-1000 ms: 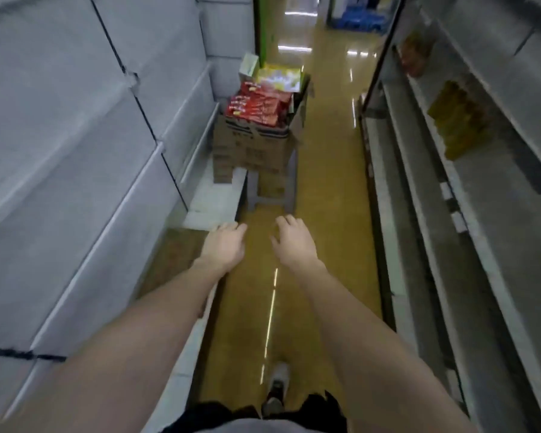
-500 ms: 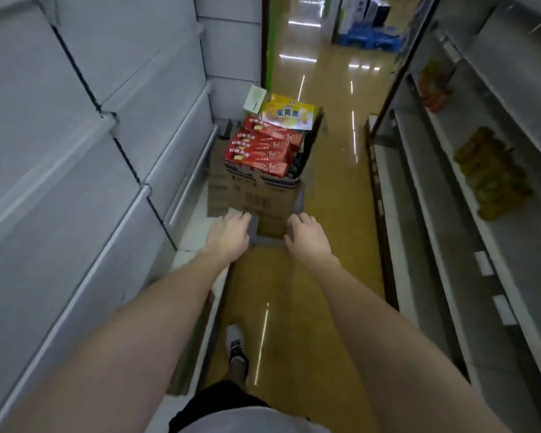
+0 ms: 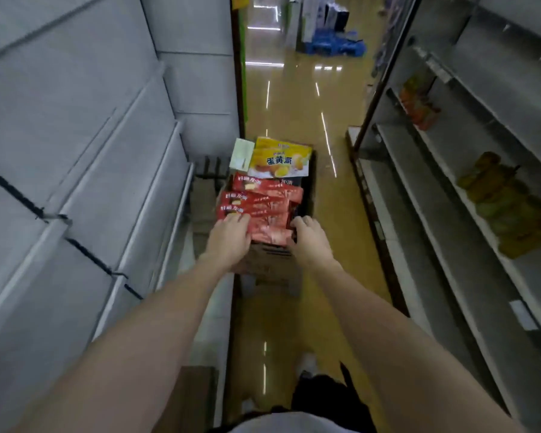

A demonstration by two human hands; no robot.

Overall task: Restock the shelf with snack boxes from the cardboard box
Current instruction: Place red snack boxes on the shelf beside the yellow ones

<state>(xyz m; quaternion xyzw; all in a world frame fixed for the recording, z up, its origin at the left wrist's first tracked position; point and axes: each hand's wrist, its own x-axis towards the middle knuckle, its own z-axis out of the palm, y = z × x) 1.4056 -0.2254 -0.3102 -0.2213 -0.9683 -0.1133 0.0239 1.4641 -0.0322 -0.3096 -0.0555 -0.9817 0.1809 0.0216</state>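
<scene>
A second earlier our hands had hung in the air well short of the box; by this moment we had walked up the aisle and reached it. Our left hand (image 3: 230, 237) lay on the near left end of the red snack boxes (image 3: 263, 207), fingers spread over the top of the nearest one and touching it, not yet curled round it. Our right hand (image 3: 310, 237) had arrived at the right end of the same stack, its fingertips bent down over the edge. Whether they already pinched a box we could not tell.

The red boxes sat stacked in the open cardboard box (image 3: 269, 267), which stood raised off the floor on a support hidden beneath it. Just behind them, in the same carton, lay a yellow snack box (image 3: 278, 159) with a pale card (image 3: 241, 153) standing beside it.

We judged this to be the start of the pick: the approach was done and a two-handed lift of the near red boxes came next. The shelves on the right (image 3: 450, 195) held a few blurred yellow and orange packs farther off, with much bare shelf nearer to us. The grey shelving on the left (image 3: 107, 182) ran beside the carton.
</scene>
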